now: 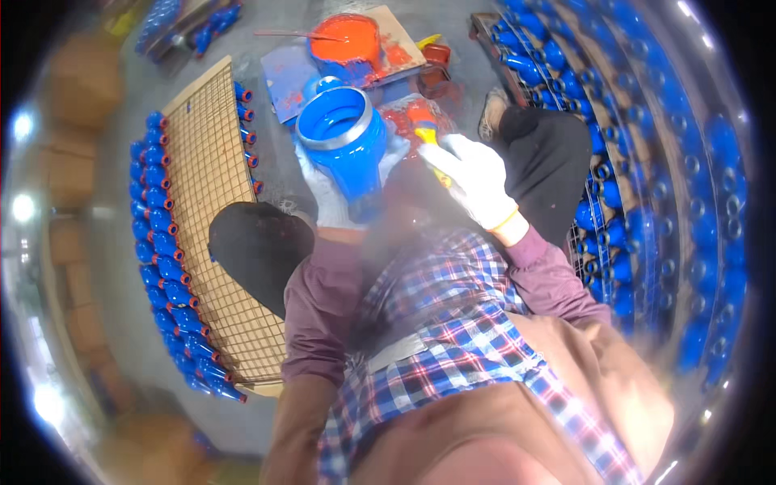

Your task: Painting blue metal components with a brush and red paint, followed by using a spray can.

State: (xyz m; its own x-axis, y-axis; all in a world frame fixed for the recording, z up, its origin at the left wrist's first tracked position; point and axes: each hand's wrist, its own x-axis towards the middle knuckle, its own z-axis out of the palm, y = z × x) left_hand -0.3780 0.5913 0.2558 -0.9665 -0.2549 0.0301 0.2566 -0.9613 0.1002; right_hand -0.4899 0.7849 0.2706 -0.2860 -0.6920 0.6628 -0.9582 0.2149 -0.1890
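My left hand (325,187), in a white glove, is wrapped round a blue hollow metal fitting (356,162). Its wide round mouth, ringed by a bare silver rim, tips up toward me, and the body narrows below. To the right of it, my white-gloved right hand (475,179) grips a paintbrush (428,135) with a yellow handle and orange-red bristles. The bristles stand apart from the fitting. Beyond the fitting sits an open tub of orange-red paint (349,39), its outside smeared blue, with a stick (295,34) lying across its top.
Left of me, a wire mesh on cardboard (212,170) has rows of blue fittings (162,218) with red ends along its sides. Many more blue fittings (594,214) fill racks on the right. Paint-stained cardboard (396,40) and a red-stained container (435,69) lie ahead.
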